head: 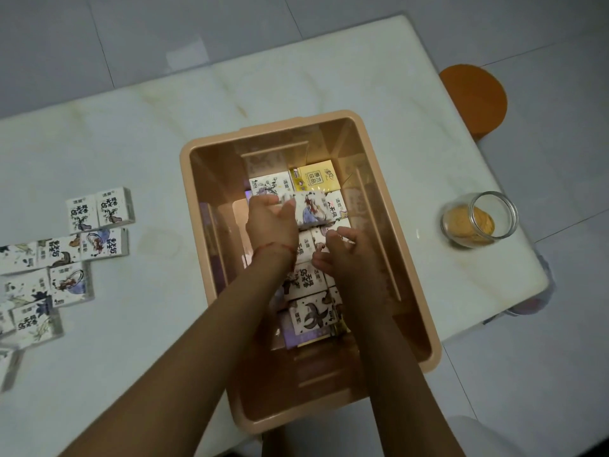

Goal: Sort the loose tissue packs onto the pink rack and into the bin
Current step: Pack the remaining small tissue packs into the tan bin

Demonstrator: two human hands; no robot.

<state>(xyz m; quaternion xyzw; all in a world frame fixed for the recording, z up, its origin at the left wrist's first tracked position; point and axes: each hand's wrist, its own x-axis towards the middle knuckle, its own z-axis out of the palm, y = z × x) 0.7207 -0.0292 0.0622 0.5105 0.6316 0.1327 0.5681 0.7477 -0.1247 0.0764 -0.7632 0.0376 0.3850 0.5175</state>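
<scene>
A peach-pink plastic bin (389, 206) stands in the middle of the white table, with several tissue packs lined up on its floor, among them a yellow pack (320, 178). Both my hands are inside it. My left hand (272, 222) grips a white illustrated tissue pack (311, 208) near the far end of the row. My right hand (342, 255) rests with curled fingers on the packs (306, 278) in the row just nearer me. Several loose packs (99, 211) lie on the table to the left. No pink rack is in sight.
A clear glass jar (479, 219) with something yellow inside lies on its side at the table's right. An orange stool (474, 97) stands beyond the table's far right corner. The table's near edge runs under the bin.
</scene>
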